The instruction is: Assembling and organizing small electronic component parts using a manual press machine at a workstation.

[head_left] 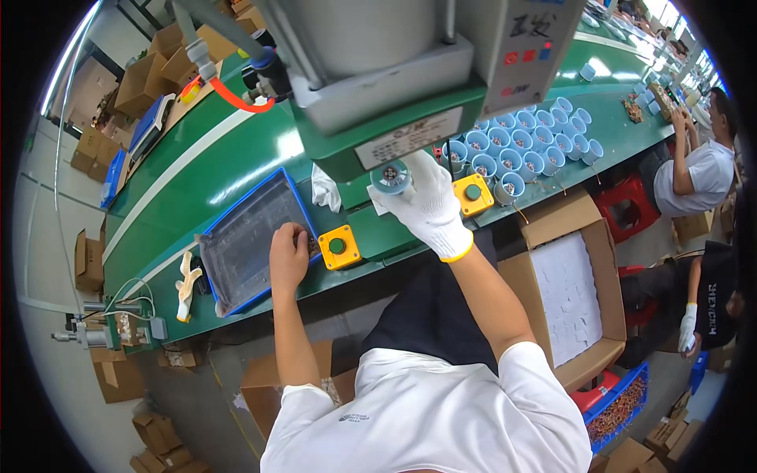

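Observation:
My right hand [428,201], in a white knit glove, grips a light blue cup [391,178] beneath the green head of a press [394,130]. Small parts show inside that cup. My bare left hand [290,256] rests at the right edge of a blue tray [251,240] with a dark lining, its fingers curled together. Whatever those fingers may hold is hidden; some small brown bits lie beside them. A yellow box with a green button [339,247] sits just right of my left hand. Another yellow button box [473,195] stands right of my gloved hand.
Many blue cups [521,140] with parts inside crowd the green table to the right. A glove [188,285] lies left of the tray, a white cloth [324,189] behind it. An open carton [564,296] stands at my right. Two other people sit further right.

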Demonstrator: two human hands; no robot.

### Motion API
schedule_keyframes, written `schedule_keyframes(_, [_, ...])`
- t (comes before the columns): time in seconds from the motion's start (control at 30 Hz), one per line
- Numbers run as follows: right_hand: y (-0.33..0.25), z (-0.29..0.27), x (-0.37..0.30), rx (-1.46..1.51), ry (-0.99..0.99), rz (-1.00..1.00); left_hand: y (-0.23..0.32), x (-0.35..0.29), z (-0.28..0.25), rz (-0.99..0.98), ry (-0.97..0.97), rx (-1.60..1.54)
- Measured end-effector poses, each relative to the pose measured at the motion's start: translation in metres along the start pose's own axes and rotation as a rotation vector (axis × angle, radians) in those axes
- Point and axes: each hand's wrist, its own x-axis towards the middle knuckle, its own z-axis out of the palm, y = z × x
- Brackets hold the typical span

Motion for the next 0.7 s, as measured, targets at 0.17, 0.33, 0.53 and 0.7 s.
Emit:
schedule_keyframes(0.17, [-0.003, -0.001, 0.001, 0.016, -0.002, 0.108, 0.005, 0.001, -0.003, 0.021, 0.013, 0.001])
schedule_keyframes(0.33, [-0.016, -0.011, 0.021, -0.278, -0.338, 0.482, 0.012, -0.003, -0.007, 0.021, 0.045, -0.019])
schedule_keyframes(0.53, [0.052, -0.049, -0.043, -0.359, 0.354, -0.192, 0.058, -0.041, 0.026, 0.462, 0.163, -0.203])
schedule_keyframes(0.7, [0.074, -0.069, -0.08, -0.591, 0.174, -0.182, 0.037, -0.05, 0.052, 0.553, 0.399, -0.193])
